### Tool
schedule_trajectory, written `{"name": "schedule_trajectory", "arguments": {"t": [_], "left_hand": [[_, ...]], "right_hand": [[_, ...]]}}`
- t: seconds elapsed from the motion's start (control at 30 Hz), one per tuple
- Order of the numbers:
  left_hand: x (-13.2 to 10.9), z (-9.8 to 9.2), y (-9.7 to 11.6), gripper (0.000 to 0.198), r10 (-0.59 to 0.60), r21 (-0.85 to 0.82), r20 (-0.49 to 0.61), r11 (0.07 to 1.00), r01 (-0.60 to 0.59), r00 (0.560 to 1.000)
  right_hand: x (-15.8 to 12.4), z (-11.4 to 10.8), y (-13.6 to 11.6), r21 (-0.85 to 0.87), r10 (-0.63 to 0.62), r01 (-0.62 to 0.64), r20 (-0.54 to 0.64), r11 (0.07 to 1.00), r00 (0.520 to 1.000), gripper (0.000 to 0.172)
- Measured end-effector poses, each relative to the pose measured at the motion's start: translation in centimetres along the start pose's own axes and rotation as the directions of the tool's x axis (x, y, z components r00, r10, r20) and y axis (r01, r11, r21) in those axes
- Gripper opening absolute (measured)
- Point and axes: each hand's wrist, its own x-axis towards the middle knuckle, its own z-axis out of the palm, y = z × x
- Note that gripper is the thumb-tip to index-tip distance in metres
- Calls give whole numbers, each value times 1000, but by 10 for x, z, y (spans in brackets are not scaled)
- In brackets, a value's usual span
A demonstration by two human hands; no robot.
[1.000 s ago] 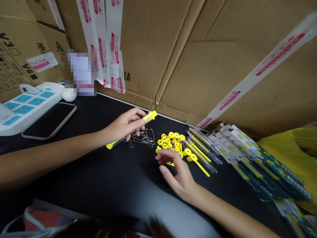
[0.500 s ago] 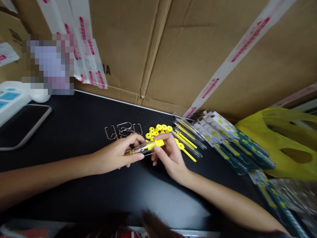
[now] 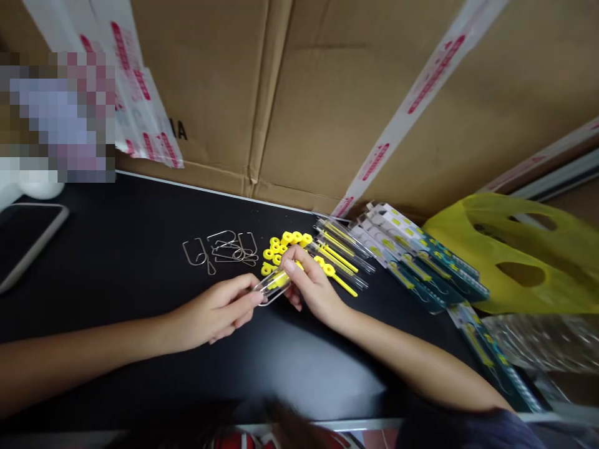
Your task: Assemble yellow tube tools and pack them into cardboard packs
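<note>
Black tabletop (image 3: 140,212) before cardboard boxes; left hand (image 3: 213,312) and right hand (image 3: 311,288) both pinch one clear plastic tube (image 3: 274,284) containing a yellow piece.

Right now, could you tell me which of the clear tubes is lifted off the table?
The clear tube pinched between the left hand and right hand; the others lie beside the yellow caps.

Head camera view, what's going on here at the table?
A person holds a clear tube with a yellow part inside between both hands: left hand at its near end, right hand at the far end. Just beyond lie loose yellow caps, wire clips, more tubes and packaged cards on the black table.
</note>
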Motion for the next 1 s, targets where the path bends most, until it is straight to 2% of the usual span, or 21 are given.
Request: {"name": "schedule_trajectory", "arguments": {"t": [0.07,0.13,0.2,0.27,0.37,0.47,0.6,0.77,0.83,0.9,1.0], "left_hand": [[0,5,-4,31,10,-113,-4,994,-11,1000],[0,8,-6,32,41,-189,-1,981,-40,999],[-2,10,-7,32,63,-232,20,971,-57,998],[-2,10,-6,34,76,-244,52,968,-61,996],[-2,10,-4,38,96,-185,65,979,-82,993],[-1,10,-3,37,121,-122,58,986,-113,991],[-1,10,-3,37,125,-161,91,981,-109,988],[1,6,-2,43,134,-195,40,973,-123,990],[4,4,-2,41,134,-210,18,969,-127,991],[7,2,-3,39,136,-210,13,969,-130,991],[6,3,-6,37,131,-191,56,975,-118,990]], "right_hand": [[-2,4,3,79,25,-31,84,996,996,38],[-2,8,4,179,24,-45,117,983,993,39],[0,8,3,260,22,-37,60,965,998,34],[5,3,-2,300,10,10,-63,954,998,32],[14,-11,-12,283,-63,137,-255,949,965,33],[18,-20,-20,232,-125,195,-288,953,949,34],[18,-26,-26,197,-131,194,-293,961,947,34],[26,-43,-37,204,-135,233,-406,951,904,37],[27,-45,-39,207,-138,239,-411,949,901,38],[27,-42,-38,226,-116,211,-372,951,921,38],[25,-41,-38,237,-79,159,-317,958,945,38]]}}
